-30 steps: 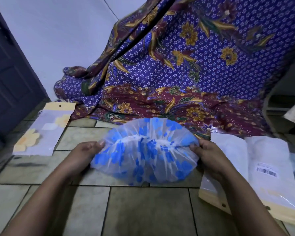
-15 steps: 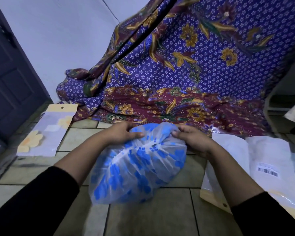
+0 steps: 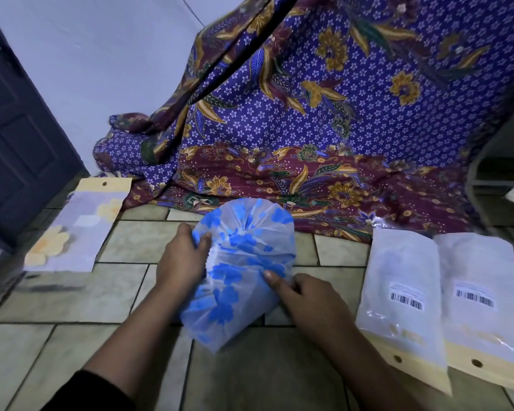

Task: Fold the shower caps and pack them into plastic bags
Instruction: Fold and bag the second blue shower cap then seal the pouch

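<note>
A translucent shower cap (image 3: 244,262) with blue flower prints lies folded into a long shape on the tiled floor (image 3: 72,298), in the middle of the head view. My left hand (image 3: 181,259) pinches its left edge with thumb and fingers. My right hand (image 3: 303,295) presses on its right lower side with the fingertips on the plastic. Two plastic bags (image 3: 404,292) with barcode labels and yellow hanger strips lie side by side to the right. A third bag (image 3: 77,226) holding a yellow-flowered cap lies at the left.
A purple and maroon batik cloth (image 3: 309,114) hangs and spreads over the floor just behind the cap. A dark door (image 3: 15,129) stands at the left and a white wall (image 3: 101,54) behind. A shelf edge (image 3: 499,179) shows at the far right.
The cap, first held stretched wide between both hands, has been folded in half and turned lengthwise on the floor. My right hand moved down to its near right side; my left stays on its left edge.
</note>
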